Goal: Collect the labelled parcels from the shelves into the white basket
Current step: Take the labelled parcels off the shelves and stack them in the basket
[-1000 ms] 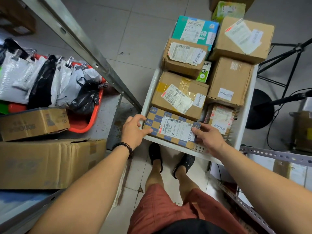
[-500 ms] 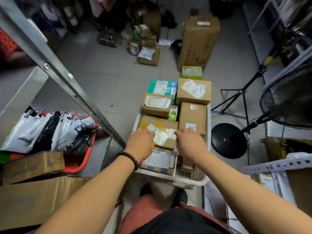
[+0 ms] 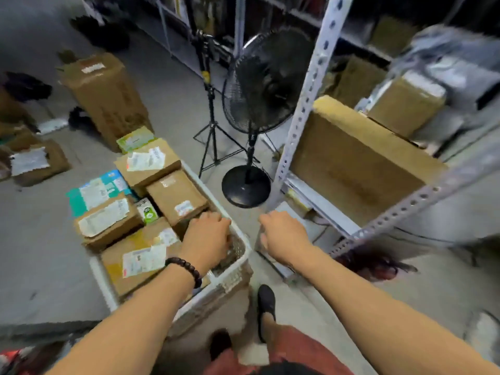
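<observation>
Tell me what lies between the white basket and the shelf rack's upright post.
Head view: the right hand hangs empty over bare floor; farther back stands the black fan, between white basket and post.

Parcel storeroom, metal shelving [image 3: 303, 109], labelled boxes [image 3: 147, 161]

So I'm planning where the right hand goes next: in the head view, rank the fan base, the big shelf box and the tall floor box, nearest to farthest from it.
1. Fan base: just beyond the right hand.
2. Big shelf box: to its right, on the rack.
3. Tall floor box: far left, past the basket.
</observation>
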